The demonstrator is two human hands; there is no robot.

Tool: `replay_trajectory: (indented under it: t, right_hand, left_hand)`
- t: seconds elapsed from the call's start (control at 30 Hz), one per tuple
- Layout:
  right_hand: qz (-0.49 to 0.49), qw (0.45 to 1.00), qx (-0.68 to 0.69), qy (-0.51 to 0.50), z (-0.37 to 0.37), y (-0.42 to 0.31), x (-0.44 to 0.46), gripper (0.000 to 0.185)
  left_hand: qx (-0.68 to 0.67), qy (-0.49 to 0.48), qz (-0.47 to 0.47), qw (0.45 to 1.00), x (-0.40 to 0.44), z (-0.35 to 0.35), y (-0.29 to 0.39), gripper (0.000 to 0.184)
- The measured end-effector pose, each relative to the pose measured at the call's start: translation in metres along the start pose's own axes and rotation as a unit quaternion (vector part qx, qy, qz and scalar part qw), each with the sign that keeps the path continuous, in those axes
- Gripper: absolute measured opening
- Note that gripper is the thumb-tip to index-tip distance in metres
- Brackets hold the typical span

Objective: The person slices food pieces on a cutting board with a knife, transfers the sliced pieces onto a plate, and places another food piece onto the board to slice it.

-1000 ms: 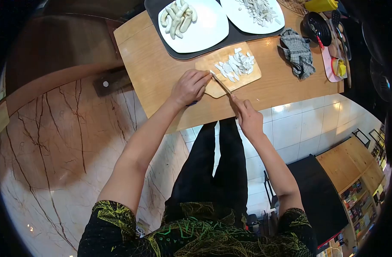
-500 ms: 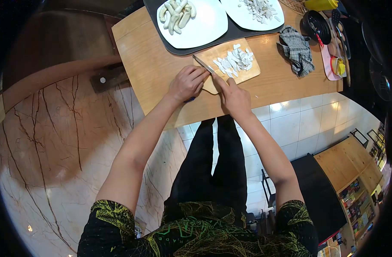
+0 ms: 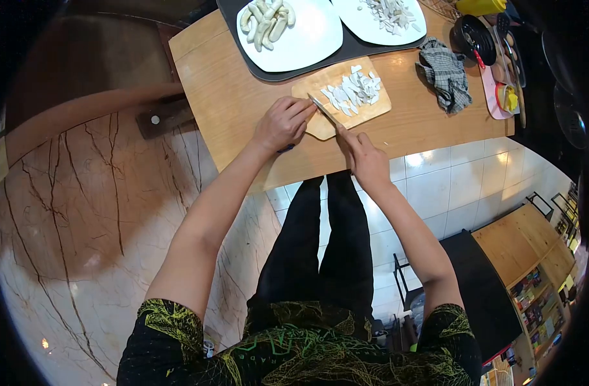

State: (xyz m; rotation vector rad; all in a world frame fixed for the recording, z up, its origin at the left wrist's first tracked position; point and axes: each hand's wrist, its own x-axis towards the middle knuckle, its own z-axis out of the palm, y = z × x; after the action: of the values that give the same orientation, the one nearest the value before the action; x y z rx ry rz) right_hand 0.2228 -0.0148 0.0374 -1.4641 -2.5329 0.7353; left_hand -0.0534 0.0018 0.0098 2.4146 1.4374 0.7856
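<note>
- Knife [image 3: 323, 110] at the frame's upper centre, gripped by the right hand [image 3: 369, 159].
- Left hand [image 3: 282, 123] curls beside it; grasp, cannot tell.
- White slices [image 3: 351, 91] on cutting board [image 3: 314, 83].

This looks like a kitchen, though whether private or commercial cannot be told. A light-brown wooden table [image 3: 207, 83] bears a pale wooden cutting board [image 3: 372, 111] with thin white slices [image 3: 351, 92], large white plates [image 3: 314, 38] of food, a crumpled grey checked cloth [image 3: 450, 82] and a round black pan [image 3: 469, 33].
</note>
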Motion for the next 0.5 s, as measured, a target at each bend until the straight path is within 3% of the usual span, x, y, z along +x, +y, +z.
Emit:
replay_trajectory:
  t: [0.3, 0.5]
  right_hand:
    - [-0.001, 1.000, -0.017, 0.003, -0.002, 0.001, 0.002, 0.061]
    - [0.025, 0.999, 0.045, 0.006, -0.007, 0.012, -0.010, 0.046]
  left_hand:
    - [-0.012, -0.018, -0.015, 1.000, 0.003, -0.002, 0.002, 0.045]
    - [-0.003, -0.012, -0.016, 1.000, 0.003, -0.003, 0.004, 0.045]
